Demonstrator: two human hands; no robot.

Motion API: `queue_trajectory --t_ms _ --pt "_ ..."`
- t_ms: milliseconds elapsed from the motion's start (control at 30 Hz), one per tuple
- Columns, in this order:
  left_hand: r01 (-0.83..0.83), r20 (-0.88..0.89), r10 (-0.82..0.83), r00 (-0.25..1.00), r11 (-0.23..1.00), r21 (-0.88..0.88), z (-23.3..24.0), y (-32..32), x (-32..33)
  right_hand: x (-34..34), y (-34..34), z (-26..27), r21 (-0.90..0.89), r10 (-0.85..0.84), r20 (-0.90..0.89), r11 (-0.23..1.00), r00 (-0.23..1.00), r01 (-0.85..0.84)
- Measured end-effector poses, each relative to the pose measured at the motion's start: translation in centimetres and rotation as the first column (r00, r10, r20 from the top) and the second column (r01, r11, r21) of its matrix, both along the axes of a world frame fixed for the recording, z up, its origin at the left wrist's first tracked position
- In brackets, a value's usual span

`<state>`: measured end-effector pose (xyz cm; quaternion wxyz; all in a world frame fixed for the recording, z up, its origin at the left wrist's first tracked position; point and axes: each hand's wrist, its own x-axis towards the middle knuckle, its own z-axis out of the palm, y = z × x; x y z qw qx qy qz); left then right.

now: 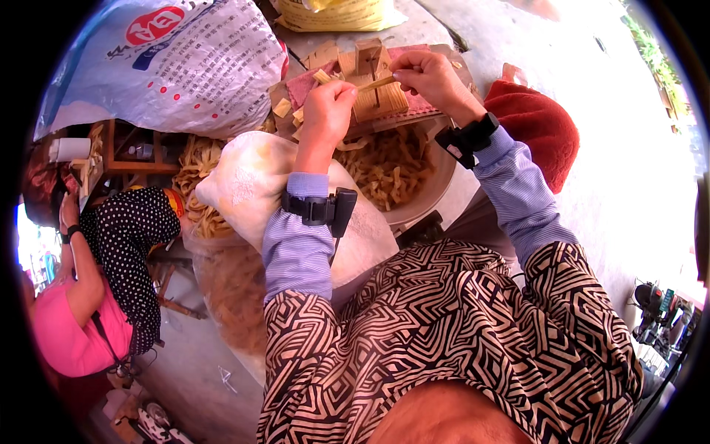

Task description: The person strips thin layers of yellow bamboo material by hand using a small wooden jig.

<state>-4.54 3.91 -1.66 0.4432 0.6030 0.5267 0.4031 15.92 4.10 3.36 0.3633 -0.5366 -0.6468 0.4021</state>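
Observation:
A thin, pale yellow strip (378, 84) is stretched between my two hands. My left hand (328, 114) pinches its left end, and the fingertips of my right hand (426, 79) hold its right end. Just beneath the strip is a wooden block (383, 103) with a narrow dark slit or blade along it. A smaller upright wooden piece (368, 57) stands at its far end. Both rest on a pink cloth (299, 86) laid over a board. Short cut pieces (282, 107) lie to the left. Below the board, a pale basin (448, 186) holds many curled strips (396, 169).
A white cloth (360, 202) covers my left knee. Beside it stands a clear plastic bag (230, 294) full of strips. A large printed sack (183, 66) leans at the upper left. A co-worker (75, 333) sits at the left. Red fabric (532, 125) lies at the right.

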Motion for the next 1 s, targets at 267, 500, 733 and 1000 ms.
queue_trajectory --t_ms 267,500,733,1000 --pt "-0.115 -0.502 0.2 0.841 0.974 0.196 -1.4 1.1 0.7 -0.2 0.9 -3.2 0.15 -0.035 0.347 0.988 0.937 -0.019" --pt "0.224 -0.06 -0.233 0.971 0.966 -0.129 2.2 -1.9 0.4 -1.8 -3.1 -0.8 0.281 -0.031 0.02 0.96 0.999 0.024" --pt "0.254 0.014 -0.256 0.967 0.949 -0.185 0.9 -1.5 0.8 -2.8 -5.5 -0.7 -0.592 0.219 -0.127 0.766 0.967 -0.251" --pt "0.445 0.723 -0.093 0.685 0.839 -0.313 4.1 -5.1 2.3 -3.5 -5.6 0.6 -0.011 -0.152 -0.165 0.988 0.974 0.153"
